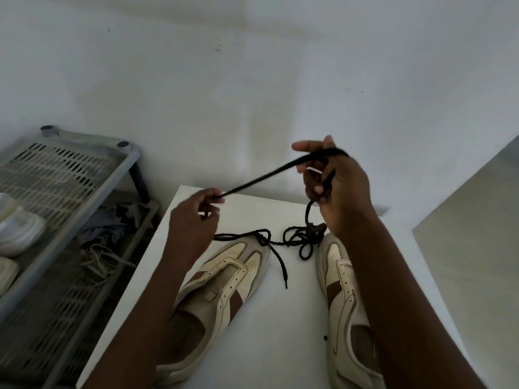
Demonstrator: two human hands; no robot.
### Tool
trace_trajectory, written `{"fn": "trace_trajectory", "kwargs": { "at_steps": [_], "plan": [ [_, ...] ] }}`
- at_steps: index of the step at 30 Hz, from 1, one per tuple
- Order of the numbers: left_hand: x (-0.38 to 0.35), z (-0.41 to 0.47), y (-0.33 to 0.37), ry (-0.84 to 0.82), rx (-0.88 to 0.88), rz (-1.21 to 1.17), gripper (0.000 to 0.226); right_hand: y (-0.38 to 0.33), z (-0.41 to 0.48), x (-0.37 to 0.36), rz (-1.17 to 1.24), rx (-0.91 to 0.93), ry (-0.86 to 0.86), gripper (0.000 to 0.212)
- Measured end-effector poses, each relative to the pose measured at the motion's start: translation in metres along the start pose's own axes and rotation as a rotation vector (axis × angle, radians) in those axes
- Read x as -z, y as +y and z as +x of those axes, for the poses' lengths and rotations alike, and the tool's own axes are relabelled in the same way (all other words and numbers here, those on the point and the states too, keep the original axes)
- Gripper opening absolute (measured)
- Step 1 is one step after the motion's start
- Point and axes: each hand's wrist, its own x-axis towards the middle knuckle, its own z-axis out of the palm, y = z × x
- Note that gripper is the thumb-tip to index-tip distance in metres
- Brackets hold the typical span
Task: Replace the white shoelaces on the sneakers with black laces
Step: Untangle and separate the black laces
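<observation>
View: head.
Black lace (261, 178): stretched between both hands above the bench (280, 332); likely light, soft, limp; best gripped near its ends.
Left hand (193, 217): fingers (213, 196) pinch the lace.
Right hand (334, 186): fingers (317, 189) curl round the lace, which loops over them.
Sneakers: left sneaker (224, 279) and right sneaker (339, 276), unlaced, below the fingers.
Obstruction: tangle (297, 238) beneath the right fingers may snag.
Surroundings: rack (70, 169) left of the left fingers, holding pale laces (98, 262).
</observation>
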Motion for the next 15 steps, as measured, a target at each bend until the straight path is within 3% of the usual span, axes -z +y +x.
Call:
{"fn": "trace_trajectory", "kwargs": {
  "at_steps": [3, 5, 7, 9, 12, 13, 15],
  "plan": [
    [-0.002, -0.003, -0.015, -0.073, -0.064, 0.468, 0.011, -0.026, 0.001, -0.006, 0.127, 0.051, -0.009, 0.042],
    [0.000, -0.003, -0.026, -0.145, -0.027, 0.692, 0.015, -0.036, 0.003, -0.002, 0.226, 0.086, 0.044, 0.043],
    [0.001, -0.003, -0.029, -0.244, 0.062, 0.616, 0.016, -0.037, 0.002, 0.003, 0.266, 0.090, 0.112, 0.040],
    [-0.006, -0.009, -0.020, -0.320, 0.161, 0.347, 0.023, -0.035, -0.002, 0.003, 0.273, 0.054, 0.114, 0.038],
    [-0.027, -0.022, 0.001, -0.518, 0.077, 0.140, 0.074, -0.031, -0.011, -0.004, 0.274, -0.012, 0.019, 0.040],
    [-0.035, -0.027, 0.007, -0.594, 0.017, 0.139, 0.078, -0.033, -0.015, -0.008, 0.278, -0.024, -0.024, 0.041],
    [-0.051, -0.036, 0.011, -0.662, -0.132, 0.223, 0.057, -0.039, -0.018, -0.015, 0.309, -0.011, -0.108, 0.043]
  ]
}}
